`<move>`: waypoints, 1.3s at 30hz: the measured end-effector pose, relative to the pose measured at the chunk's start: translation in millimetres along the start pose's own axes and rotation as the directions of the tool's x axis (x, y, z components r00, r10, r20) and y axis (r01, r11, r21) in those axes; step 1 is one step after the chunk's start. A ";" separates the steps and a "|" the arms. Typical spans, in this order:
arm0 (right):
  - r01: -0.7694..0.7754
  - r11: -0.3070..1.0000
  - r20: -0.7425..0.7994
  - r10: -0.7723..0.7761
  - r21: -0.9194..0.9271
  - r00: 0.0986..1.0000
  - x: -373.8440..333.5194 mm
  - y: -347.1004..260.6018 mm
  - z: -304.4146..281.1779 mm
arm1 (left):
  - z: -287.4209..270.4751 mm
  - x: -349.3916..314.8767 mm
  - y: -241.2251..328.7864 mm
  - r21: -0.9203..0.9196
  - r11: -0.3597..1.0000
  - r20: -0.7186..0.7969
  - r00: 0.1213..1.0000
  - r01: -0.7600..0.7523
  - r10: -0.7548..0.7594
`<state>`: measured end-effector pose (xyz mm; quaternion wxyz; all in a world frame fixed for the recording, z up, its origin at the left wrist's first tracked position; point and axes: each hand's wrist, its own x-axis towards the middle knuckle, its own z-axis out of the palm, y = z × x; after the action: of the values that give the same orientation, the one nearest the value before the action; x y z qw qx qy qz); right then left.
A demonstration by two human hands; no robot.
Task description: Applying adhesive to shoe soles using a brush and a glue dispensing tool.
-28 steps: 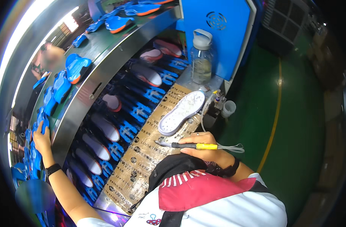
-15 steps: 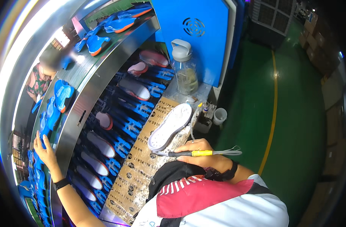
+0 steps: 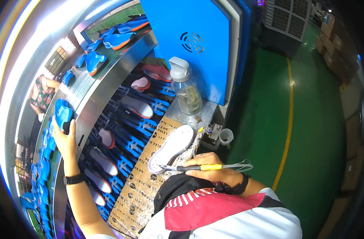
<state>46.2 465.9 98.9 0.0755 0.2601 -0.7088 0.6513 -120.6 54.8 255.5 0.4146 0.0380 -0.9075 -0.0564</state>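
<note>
Right hand point(image 3: 213, 171): fingers closed round a brush point(image 3: 182, 169) with a black and yellow handle, thin clear tube point(image 3: 243, 166) trailing from its back end, to the right of the hand

Brush tip, left of the right hand, at the near end of a white sole point(image 3: 173, 146); whether it touches cannot be told

Sole lies ahead and left of the right hand, hollow side up, on printed brown cardboard point(image 3: 138, 190) covering the table point(image 3: 209, 115)

Left hand point(image 3: 65, 139): fingers and thumb spread apart, at a blue shoe piece point(image 3: 62, 112) on the belt point(image 3: 81, 84); contact unclear; black band point(image 3: 73, 179) on the wrist below the hand

More blue pieces line the belt, both nearer and farther than the left hand

Between the hands: rack point(image 3: 150, 107) with blue slats, several soles on it

Farther ahead of the right hand: lidded clear bottle point(image 3: 189, 97), white cup point(image 3: 226, 136), blue cabinet point(image 3: 182, 20)

Ahead and left of the left hand, across the belt: another person point(image 3: 44, 95)
</note>
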 end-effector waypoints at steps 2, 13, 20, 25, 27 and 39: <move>-0.014 1.000 -0.036 0.014 0.001 0.999 -1.1 -0.6 -8.1 | -5.2 2.0 12.7 0.003 0.998 -0.060 0.996 0.063 -0.063; -0.110 0.991 -0.015 0.109 -0.076 0.994 4.0 7.2 -28.4 | -31.7 -18.4 -64.0 0.119 0.991 -0.303 0.953 0.065 -0.026; -0.157 0.988 0.067 0.157 -0.001 0.985 14.8 24.7 -9.3 | -71.1 -45.7 -130.0 0.433 0.886 -0.210 0.974 0.166 -0.080; -0.211 0.977 0.163 0.205 0.020 0.965 28.9 17.0 29.5 | -106.4 -57.0 -178.5 0.473 0.866 -0.074 0.987 0.161 -0.143; -0.212 0.977 0.179 0.206 0.015 0.962 28.4 20.9 46.2 | -118.4 -55.7 -195.1 0.454 0.874 -0.006 0.981 0.175 -0.194; -0.310 0.949 0.213 0.293 0.052 0.932 28.3 -0.8 174.9 | -166.6 -54.2 -236.7 0.414 0.908 0.050 0.997 -0.071 0.055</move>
<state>63.0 289.9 87.7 -0.1090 0.2159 -0.7162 0.6547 46.2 -185.2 291.6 0.3818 0.0949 -0.9070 0.1505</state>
